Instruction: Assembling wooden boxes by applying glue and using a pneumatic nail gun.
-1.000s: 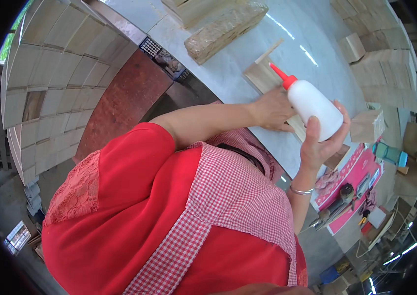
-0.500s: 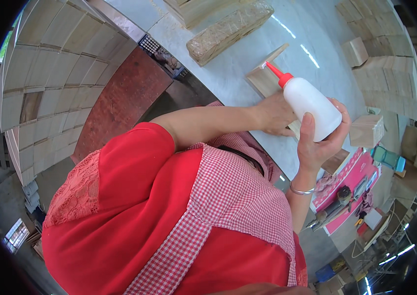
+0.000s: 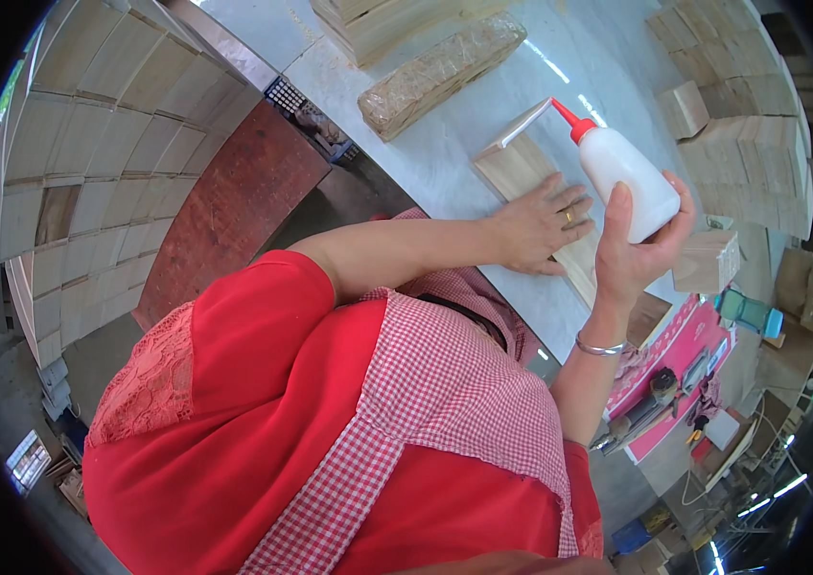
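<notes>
My right hand [image 3: 638, 257] grips a white squeeze bottle [image 3: 625, 180] with a red nozzle, tilted so the tip touches or nearly touches the far edge of a pale wooden box-like piece [image 3: 514, 165]. A white line, seemingly glue, runs along that edge. Across the top of the wooden piece lies my left hand [image 3: 543, 226], fingers spread, a ring on one of them. Its palm hides the middle of the wood. The piece rests on a light, glossy tabletop [image 3: 459, 158].
A plastic-wrapped block [image 3: 443, 75] lies beyond the wooden piece. Stacked wooden boxes stand at far right [image 3: 747, 158] and left [image 3: 90, 144]. A single wooden block [image 3: 707, 261] sits near my right hand. Tools lie on a pink surface [image 3: 680, 402] at right.
The bottle has moved right and slightly up, its tip travelling along the wooden edge and leaving a white line behind. My left hand's fingers are now spread more on the wood.
</notes>
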`<state>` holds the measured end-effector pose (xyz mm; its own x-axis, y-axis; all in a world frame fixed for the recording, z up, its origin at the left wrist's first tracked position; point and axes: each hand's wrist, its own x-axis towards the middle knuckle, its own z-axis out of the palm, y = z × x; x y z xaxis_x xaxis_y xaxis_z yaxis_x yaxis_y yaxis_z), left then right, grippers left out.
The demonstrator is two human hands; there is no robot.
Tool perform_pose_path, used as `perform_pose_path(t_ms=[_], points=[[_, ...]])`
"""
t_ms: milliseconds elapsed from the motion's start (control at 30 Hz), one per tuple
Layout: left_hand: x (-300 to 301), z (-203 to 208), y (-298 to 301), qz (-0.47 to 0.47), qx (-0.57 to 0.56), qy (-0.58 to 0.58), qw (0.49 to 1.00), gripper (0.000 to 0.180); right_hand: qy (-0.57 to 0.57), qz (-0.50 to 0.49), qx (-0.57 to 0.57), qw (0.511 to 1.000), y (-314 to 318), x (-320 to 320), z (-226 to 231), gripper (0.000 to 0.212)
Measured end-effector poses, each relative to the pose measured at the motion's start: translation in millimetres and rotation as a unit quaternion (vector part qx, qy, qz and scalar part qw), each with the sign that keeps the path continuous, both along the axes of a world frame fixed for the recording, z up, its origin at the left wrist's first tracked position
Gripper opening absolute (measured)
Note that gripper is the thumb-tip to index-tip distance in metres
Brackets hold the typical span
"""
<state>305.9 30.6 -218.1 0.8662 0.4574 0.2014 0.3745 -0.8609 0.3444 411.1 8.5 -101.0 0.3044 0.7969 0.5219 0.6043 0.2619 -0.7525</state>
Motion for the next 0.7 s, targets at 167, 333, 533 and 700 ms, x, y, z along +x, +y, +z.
perform_pose_path(t_ms=[167,333,533,700], points=[[-2.1,1.8,-0.9,-0.006,0.003,-0.033,0.999,0.078,0.011,0.005,-0.006,1.000,-7.3,-2.1,2.6,0.060],[-7.9,3.6,-1.9,-0.011,-0.006,-0.029,1.000,0.077,0.119,-0.047,0.001,0.992,-32.3,8.7,10.0,0.059],[-88.2,5.0,-18.3,0.002,0.011,0.015,1.000,0.078,0.140,-0.205,0.028,0.968,-113.7,66.7,20.6,0.058],[-144.3,6.9,-20.3,-0.001,0.020,0.092,0.996,0.072,0.142,-0.315,0.052,0.937,-197.1,119.1,13.3,0.060]])
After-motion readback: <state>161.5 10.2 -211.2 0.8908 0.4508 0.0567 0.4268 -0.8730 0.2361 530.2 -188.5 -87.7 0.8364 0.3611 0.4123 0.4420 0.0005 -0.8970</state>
